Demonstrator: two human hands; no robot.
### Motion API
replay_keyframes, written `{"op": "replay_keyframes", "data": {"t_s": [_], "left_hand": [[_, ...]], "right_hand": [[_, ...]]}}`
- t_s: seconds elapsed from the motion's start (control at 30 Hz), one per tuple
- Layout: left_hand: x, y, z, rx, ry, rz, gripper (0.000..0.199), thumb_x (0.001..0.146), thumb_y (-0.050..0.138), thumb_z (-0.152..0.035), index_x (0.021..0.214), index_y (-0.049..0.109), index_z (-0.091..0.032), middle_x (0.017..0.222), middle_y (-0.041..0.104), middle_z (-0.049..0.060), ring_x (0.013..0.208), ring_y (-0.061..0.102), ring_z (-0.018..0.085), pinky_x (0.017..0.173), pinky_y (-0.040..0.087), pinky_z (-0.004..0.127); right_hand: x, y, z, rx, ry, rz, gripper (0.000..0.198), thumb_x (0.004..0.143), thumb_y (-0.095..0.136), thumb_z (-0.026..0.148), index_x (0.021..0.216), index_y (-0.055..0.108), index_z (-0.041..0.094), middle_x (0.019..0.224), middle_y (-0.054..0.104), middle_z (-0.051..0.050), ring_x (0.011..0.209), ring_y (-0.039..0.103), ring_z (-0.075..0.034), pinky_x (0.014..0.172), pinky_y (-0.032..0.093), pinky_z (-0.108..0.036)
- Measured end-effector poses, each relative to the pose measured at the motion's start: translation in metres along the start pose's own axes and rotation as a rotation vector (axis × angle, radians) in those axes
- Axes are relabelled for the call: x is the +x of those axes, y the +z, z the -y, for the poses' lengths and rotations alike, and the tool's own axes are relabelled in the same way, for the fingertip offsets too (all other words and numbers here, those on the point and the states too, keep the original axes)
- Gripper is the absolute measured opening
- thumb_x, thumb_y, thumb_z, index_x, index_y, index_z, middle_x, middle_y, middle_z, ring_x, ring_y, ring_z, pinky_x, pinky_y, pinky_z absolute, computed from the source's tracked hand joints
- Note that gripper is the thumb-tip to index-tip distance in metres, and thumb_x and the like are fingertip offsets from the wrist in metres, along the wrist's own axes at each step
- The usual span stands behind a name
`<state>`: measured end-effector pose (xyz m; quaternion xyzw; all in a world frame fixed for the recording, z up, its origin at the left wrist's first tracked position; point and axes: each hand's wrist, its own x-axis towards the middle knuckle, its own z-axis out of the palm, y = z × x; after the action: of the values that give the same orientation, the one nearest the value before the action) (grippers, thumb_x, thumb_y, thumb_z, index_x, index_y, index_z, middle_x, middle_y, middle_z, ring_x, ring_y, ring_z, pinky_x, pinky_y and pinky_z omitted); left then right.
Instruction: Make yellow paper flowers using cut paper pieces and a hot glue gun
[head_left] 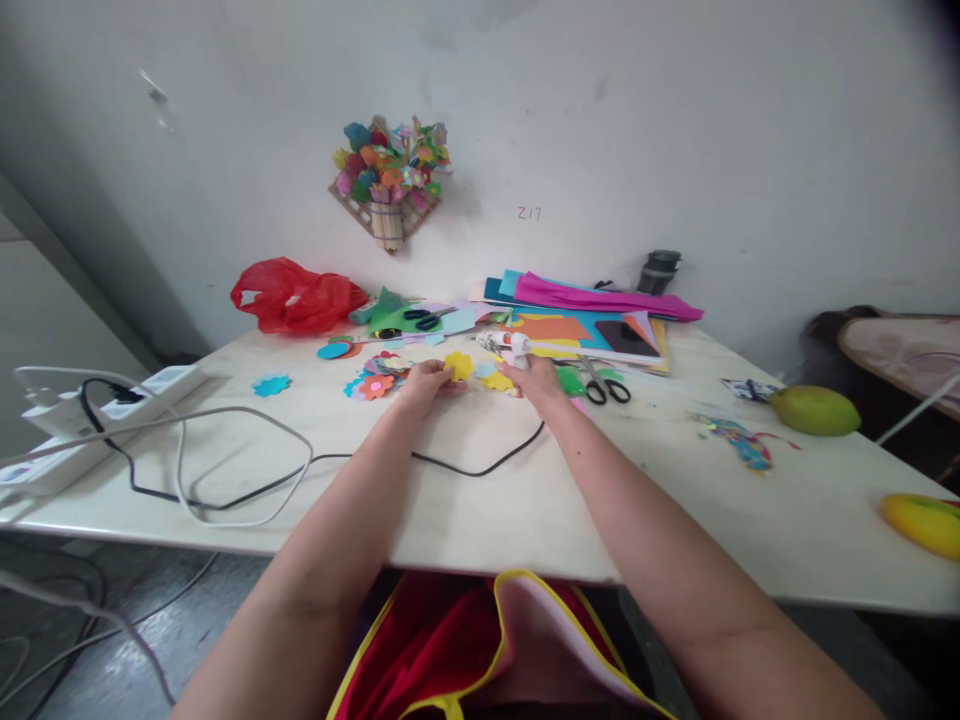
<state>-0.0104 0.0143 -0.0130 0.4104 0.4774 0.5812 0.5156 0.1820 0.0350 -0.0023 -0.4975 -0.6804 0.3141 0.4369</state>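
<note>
A power strip (pixel 82 462) lies at the left edge of the desk (pixel 480 530). Right of it, a blue paper flower (pixel 271 385) sits apart. The left hand (pixel 429 383) pinches a yellow paper flower (pixel 458 366) in its fingers; a black cord (pixel 480 473) crosses the space toward the front edge. The right hand (pixel 541 380) touches a second yellow flower (pixel 496 379); I cannot tell whether its fingers grip. Scissors (pixel 609 390) lie just beside.

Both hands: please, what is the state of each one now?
Left hand: closed, holding a yellow paper flower.
Right hand: at another yellow paper piece; whether holding it cannot be told.
</note>
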Motion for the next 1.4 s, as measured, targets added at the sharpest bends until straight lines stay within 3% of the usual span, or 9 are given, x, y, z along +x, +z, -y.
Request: {"op": "replay_keyframes", "data": {"t_s": [0.1,0.23,0.53,0.87,1.4], "left_hand": [[0.002,-0.003,0.004,0.0,-0.026,0.025,0.01,0.072,0.062,-0.011,0.075,0.053,-0.01,0.064,0.065,0.006,0.058,0.065,0.014,0.057,0.055,0.023],[0.004,-0.006,0.006,-0.01,-0.008,0.054,0.014,0.07,0.065,-0.012,0.078,0.054,-0.009,0.072,0.066,0.009,0.065,0.066,0.016,0.059,0.055,0.023],[0.007,-0.012,0.007,0.002,-0.021,0.15,0.01,0.072,0.062,-0.012,0.079,0.055,-0.01,0.077,0.066,0.01,0.069,0.067,0.017,0.063,0.055,0.025],[0.007,-0.012,0.008,0.026,-0.008,0.176,0.013,0.071,0.064,-0.015,0.081,0.057,-0.01,0.08,0.066,0.01,0.073,0.066,0.016,0.065,0.054,0.024],[0.006,-0.011,0.006,0.076,-0.005,0.207,0.022,0.067,0.069,-0.02,0.082,0.057,-0.01,0.081,0.066,0.009,0.072,0.065,0.016,0.063,0.053,0.023]], "right_hand": [[-0.002,-0.005,0.0,0.223,0.048,0.044,0.023,0.065,0.063,0.037,0.069,0.055,0.016,0.048,0.05,0.004,0.039,0.043,-0.007,0.036,0.037,-0.019],[-0.003,-0.013,0.0,0.302,0.084,0.142,0.023,0.064,0.065,0.034,0.066,0.053,0.014,0.047,0.052,0.004,0.032,0.037,-0.005,0.03,0.032,-0.017],[-0.007,-0.02,0.005,0.208,0.058,0.27,0.029,0.064,0.067,0.038,0.072,0.057,0.013,0.056,0.06,0.0,0.033,0.038,-0.004,0.031,0.032,-0.017],[-0.009,-0.018,0.01,0.098,0.09,0.252,0.03,0.063,0.067,0.041,0.069,0.06,0.012,0.055,0.057,-0.001,0.032,0.036,-0.004,0.03,0.03,-0.019],[-0.007,-0.016,0.011,-0.175,0.106,0.243,0.035,0.071,0.06,0.046,0.083,0.062,0.013,0.064,0.061,-0.002,0.033,0.039,-0.004,0.034,0.032,-0.017]]}}
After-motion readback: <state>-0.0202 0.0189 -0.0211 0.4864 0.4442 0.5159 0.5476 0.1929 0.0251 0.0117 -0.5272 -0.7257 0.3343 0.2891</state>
